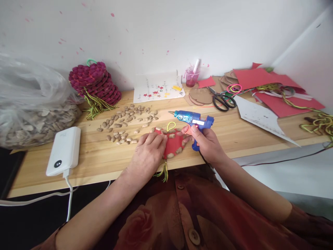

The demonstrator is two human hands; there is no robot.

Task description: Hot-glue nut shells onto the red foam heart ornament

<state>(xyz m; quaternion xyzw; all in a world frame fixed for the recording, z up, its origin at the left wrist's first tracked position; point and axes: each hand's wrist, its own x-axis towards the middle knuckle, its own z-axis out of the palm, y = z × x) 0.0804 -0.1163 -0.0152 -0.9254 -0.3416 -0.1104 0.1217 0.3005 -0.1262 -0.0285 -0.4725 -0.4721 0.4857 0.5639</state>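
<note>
A red paper disc [173, 145] lies at the table's front edge, peanuts stuck round its rim, with a yellow cord loop at its top and a yellow-green tassel [164, 173] below. My left hand [149, 149] is closed over the disc's left side, fingers together and bent; their tips hide part of the rim. In my right hand [208, 142] is a blue hot glue gun [191, 118], gripped by its handle. The nozzle points left, above the table and beyond the disc. Loose peanuts [127, 116] are scattered behind and left of my left hand.
At left are a plastic bag of peanuts [44, 121], a white power bank [64, 151] and stacked purple peanut discs [95, 83]. Farther back lie a paper with stars [156, 81], a cup [191, 77], cardboard circles [200, 95], scissors [221, 100] and red paper [281, 102].
</note>
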